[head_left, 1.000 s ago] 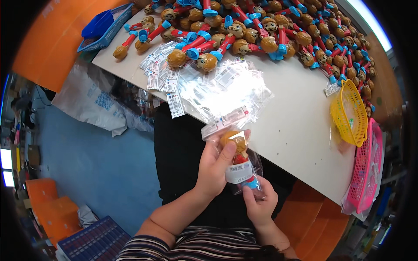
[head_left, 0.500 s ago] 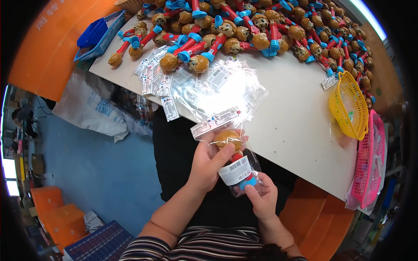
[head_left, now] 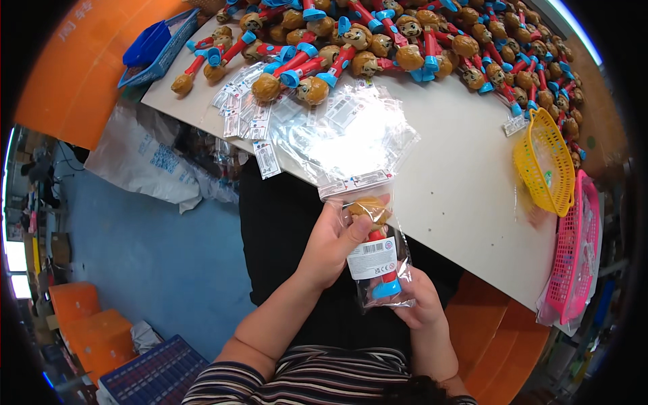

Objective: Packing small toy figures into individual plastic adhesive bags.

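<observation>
Over my lap, at the table's near edge, I hold a clear plastic bag [head_left: 403,251] with a figure-headed toy [head_left: 369,210] inside. The toy has a brown-haired head, a red stem and a blue base. A white printed label [head_left: 373,259] lies across its middle, and a printed header strip [head_left: 356,183] runs along the bag's top. My left hand [head_left: 331,244] is closed round the head end, thumb on the front. My right hand [head_left: 425,300] grips the bag's lower corner beside the blue base; some of its fingers are hidden behind the bag.
Similar loose toys [head_left: 398,57] are heaped along the table's far side. Shiny flat bags with printed strips [head_left: 266,159] are spread in front of them. A yellow basket [head_left: 545,165] and a pink basket [head_left: 565,270] stand at right, a blue basket [head_left: 158,59] at far left.
The bagged toy has moved slightly right and turned more upright, its label now facing me squarely. My right thumb has shifted off the blue base toward the bag's edge.
</observation>
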`<state>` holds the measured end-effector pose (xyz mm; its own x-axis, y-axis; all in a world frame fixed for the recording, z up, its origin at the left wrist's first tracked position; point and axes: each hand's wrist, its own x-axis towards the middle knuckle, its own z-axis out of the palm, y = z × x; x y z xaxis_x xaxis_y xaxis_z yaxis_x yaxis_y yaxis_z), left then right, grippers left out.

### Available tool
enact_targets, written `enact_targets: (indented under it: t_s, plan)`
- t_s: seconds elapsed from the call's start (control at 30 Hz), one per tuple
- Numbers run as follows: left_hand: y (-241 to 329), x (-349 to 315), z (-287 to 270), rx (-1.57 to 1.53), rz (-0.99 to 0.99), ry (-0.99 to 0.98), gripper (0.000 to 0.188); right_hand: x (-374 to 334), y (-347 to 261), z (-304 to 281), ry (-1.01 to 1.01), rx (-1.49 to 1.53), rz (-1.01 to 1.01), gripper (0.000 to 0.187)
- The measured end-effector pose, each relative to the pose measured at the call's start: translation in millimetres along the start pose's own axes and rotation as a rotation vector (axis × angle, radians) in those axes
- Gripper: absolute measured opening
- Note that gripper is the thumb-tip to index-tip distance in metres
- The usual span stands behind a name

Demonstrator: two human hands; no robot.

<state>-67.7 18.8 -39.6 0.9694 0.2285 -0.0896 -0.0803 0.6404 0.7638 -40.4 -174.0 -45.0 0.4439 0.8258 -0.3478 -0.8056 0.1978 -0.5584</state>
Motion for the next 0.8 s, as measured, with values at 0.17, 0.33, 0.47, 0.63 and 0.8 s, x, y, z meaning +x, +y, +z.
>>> enact_targets:
  t_s: [0.17, 0.33, 0.47, 0.63, 0.8]
  plan:
    - [4, -7, 1, 0.087, -0.103, 0.007, 0.070, -3, 1, 0, 0.012, -0.098, 0.037, 0.061]
    - [-2, -11, -1, 0.098, 0.019, 0.036, 0.072, -2, 4, 0, -0.207, 0.092, 0.118, 0.046]
    - [-5, -10, -3, 0.075, 0.051, 0.039, 0.072, -5, 6, 0, -0.077, -0.206, 0.047, 0.037]
    - [-2, -13, -3, 0.000, -0.004, 0.020, 0.067, -8, 16, 5, -0.010, -0.213, -0.056, 0.029]
    - [10, -15, -4, 0.059, -0.067, -0.009, 0.059, -8, 21, 2, 0.033, -0.239, -0.125, 0.030]
